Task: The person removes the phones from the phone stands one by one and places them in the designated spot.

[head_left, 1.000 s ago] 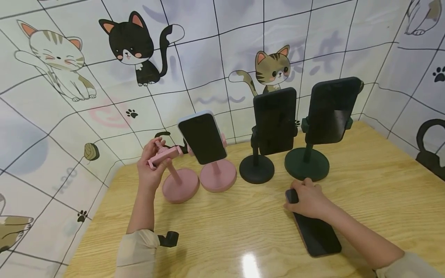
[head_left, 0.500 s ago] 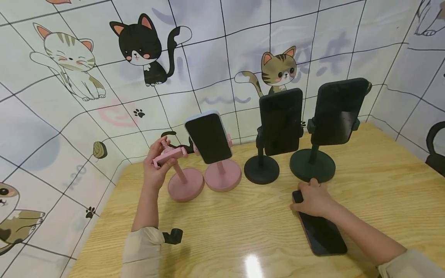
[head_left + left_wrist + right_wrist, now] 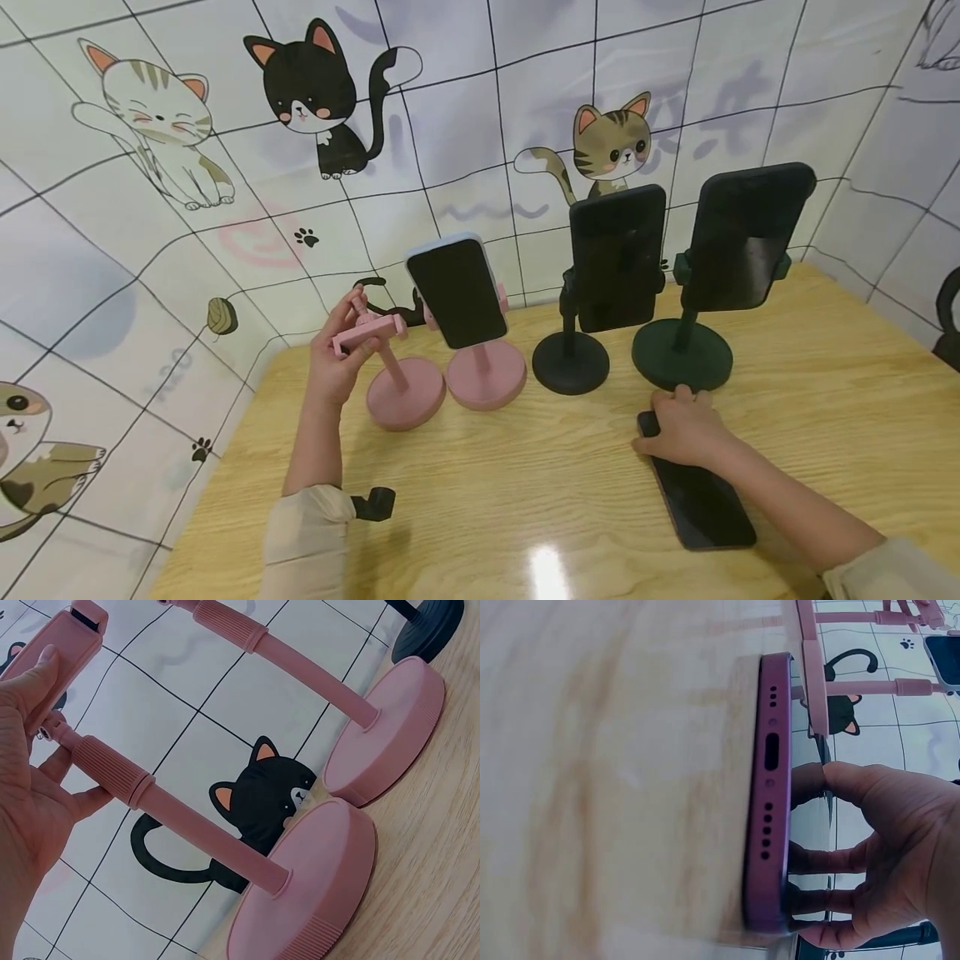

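left hand (image 3: 330,371) raised, fingers curled | right hand (image 3: 686,429) lower, palm down | forearms (image 3: 313,450) extended

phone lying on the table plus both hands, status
Left hand grips empty pink holder. Right hand curled over far end of flat-lying phone. Green base close beyond, possibly in the way.

On the table (image 3: 487,483), a phone (image 3: 705,507) lies before the rightmost stand (image 3: 681,358) of four, a wall (image 3: 457,108) behind.
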Tool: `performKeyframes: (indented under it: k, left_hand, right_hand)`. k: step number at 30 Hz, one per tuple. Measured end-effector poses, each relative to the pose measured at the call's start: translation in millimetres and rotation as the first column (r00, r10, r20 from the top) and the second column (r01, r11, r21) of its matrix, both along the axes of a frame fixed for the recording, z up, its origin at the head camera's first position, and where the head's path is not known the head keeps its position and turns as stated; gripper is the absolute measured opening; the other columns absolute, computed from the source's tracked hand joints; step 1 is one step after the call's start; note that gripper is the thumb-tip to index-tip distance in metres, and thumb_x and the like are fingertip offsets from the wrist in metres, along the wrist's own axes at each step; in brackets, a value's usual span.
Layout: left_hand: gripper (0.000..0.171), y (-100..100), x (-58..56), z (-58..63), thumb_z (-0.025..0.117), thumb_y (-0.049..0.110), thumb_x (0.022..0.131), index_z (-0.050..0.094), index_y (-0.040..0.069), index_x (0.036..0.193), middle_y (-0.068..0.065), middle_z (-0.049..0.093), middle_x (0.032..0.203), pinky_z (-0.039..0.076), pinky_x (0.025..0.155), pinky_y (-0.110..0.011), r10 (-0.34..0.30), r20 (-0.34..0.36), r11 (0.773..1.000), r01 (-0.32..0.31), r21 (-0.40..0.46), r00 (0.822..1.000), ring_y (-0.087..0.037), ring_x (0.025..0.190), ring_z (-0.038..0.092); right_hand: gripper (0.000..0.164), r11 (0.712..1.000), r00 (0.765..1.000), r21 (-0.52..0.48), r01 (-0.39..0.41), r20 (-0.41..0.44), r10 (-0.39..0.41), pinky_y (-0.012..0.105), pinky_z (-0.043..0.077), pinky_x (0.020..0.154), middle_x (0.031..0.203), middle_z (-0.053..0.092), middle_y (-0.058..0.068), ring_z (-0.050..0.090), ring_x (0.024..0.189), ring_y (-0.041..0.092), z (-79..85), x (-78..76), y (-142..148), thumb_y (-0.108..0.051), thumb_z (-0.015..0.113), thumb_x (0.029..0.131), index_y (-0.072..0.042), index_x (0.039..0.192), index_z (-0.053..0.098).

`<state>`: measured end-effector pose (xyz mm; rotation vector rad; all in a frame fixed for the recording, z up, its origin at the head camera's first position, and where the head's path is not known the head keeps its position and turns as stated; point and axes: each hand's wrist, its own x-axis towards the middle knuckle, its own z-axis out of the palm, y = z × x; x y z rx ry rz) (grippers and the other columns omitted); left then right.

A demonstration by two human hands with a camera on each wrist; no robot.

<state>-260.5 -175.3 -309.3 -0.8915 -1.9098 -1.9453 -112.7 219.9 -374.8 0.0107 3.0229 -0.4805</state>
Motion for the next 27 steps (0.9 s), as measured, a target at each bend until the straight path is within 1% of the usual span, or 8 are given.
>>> performKeyframes:
  k: [7, 10, 14, 16, 18, 21, 24, 27]
  left_hand:
    - [0.061, 0.2, 1.3, 2.8, 0.061, -0.010, 0.078, 0.048, 0.017, 0.131, -0.004, 0.035, 0.142, 0.044, 0.087, -0.022, 0.009, 0.053, 1.000, -0.008, -0.023, 0.999, -0.030, 0.131, 0.027]
    - [0.064, -1.8, 2.8, 3.8, 0.060, -0.010, 0.080, 0.043, 0.017, 0.135, -0.004, 0.033, 0.143, 0.044, 0.086, -0.019, 0.058, 0.074, 0.995, -0.051, -0.088, 0.996, -0.029, 0.132, 0.027]
    - [0.068, -2.2, 4.6, 5.0, 0.062, -0.002, 0.082, 0.035, 0.022, 0.139, 0.000, 0.032, 0.144, 0.043, 0.085, -0.016, 0.135, 0.088, 0.972, -0.115, -0.205, 0.987, -0.023, 0.131, 0.029]
    - [0.069, -0.5, 5.7, 5.4, 0.063, 0.001, 0.082, 0.033, 0.023, 0.140, 0.000, 0.033, 0.143, 0.044, 0.084, -0.016, 0.146, 0.099, 0.970, -0.123, -0.211, 0.984, -0.020, 0.131, 0.030]
    - [0.068, 1.8, 7.2, 4.6, 0.063, -0.001, 0.081, 0.035, 0.021, 0.139, -0.003, 0.034, 0.142, 0.045, 0.084, -0.017, 0.141, 0.117, 0.980, -0.122, -0.158, 0.983, -0.020, 0.129, 0.033]
    - [0.066, 6.0, 10.7, 2.3, 0.062, -0.009, 0.078, 0.041, 0.015, 0.136, -0.008, 0.039, 0.139, 0.045, 0.085, -0.021, 0.116, 0.144, 0.993, -0.116, -0.005, 0.983, -0.023, 0.127, 0.037]
    - [0.063, 10.1, 16.5, 0.6, 0.060, -0.017, 0.075, 0.047, 0.009, 0.131, -0.011, 0.045, 0.134, 0.045, 0.086, -0.025, 0.091, 0.165, 0.980, -0.118, 0.162, 0.982, -0.023, 0.125, 0.039]
    - [0.053, 12.1, 24.0, -2.6, 0.060, -0.017, 0.075, 0.055, 0.005, 0.123, -0.008, 0.054, 0.125, 0.045, 0.087, -0.024, 0.131, 0.167, 0.955, -0.169, 0.244, 0.977, -0.018, 0.120, 0.045]
  right_hand:
    - [0.064, 1.000, 1.000, 0.007, 0.004, 0.014, -0.004, 0.048, 0.041, 0.055, 0.088, 0.044, 0.026, 0.038, 0.080, 0.045, 0.3, 0.2, -0.2, -0.042, 0.074, 0.067, 0.009, 0.100, 0.053]
    - [0.063, 1.000, 1.000, 0.004, 0.006, 0.024, -0.006, 0.048, 0.041, 0.055, 0.089, 0.044, 0.026, 0.038, 0.081, 0.045, 0.1, -0.5, -0.3, -0.043, 0.074, 0.067, 0.007, 0.099, 0.053]
    - [0.061, 1.000, 1.000, 0.007, 0.015, 0.020, -0.015, 0.049, 0.041, 0.056, 0.089, 0.044, 0.025, 0.038, 0.082, 0.045, 0.8, -1.6, 1.3, -0.042, 0.074, 0.067, 0.006, 0.099, 0.053]
    - [0.062, 1.000, 1.000, 0.014, 0.012, 0.015, -0.013, 0.050, 0.041, 0.056, 0.090, 0.045, 0.026, 0.038, 0.082, 0.045, 1.8, -2.1, 2.6, -0.042, 0.074, 0.067, 0.007, 0.100, 0.053]
    - [0.064, 1.000, 1.000, 0.016, 0.004, 0.018, -0.005, 0.050, 0.041, 0.056, 0.092, 0.045, 0.027, 0.038, 0.082, 0.045, 2.5, -2.4, 2.7, -0.042, 0.074, 0.067, 0.007, 0.102, 0.053]
    - [0.066, 1.000, 0.999, 0.018, -0.012, 0.033, 0.012, 0.054, 0.041, 0.059, 0.096, 0.046, 0.028, 0.039, 0.084, 0.046, 3.2, -2.3, 1.0, -0.043, 0.074, 0.067, 0.007, 0.106, 0.053]
    - [0.065, 0.999, 0.999, 0.026, -0.026, 0.029, 0.025, 0.061, 0.038, 0.063, 0.100, 0.046, 0.026, 0.039, 0.089, 0.047, 4.5, -1.7, -4.1, -0.041, 0.075, 0.067, 0.005, 0.109, 0.054]
    - [0.060, 0.998, 0.998, 0.032, -0.049, -0.047, 0.051, 0.064, 0.035, 0.066, 0.102, 0.047, 0.024, 0.039, 0.094, 0.048, 8.5, 0.3, -11.2, -0.038, 0.076, 0.067, 0.002, 0.108, 0.056]
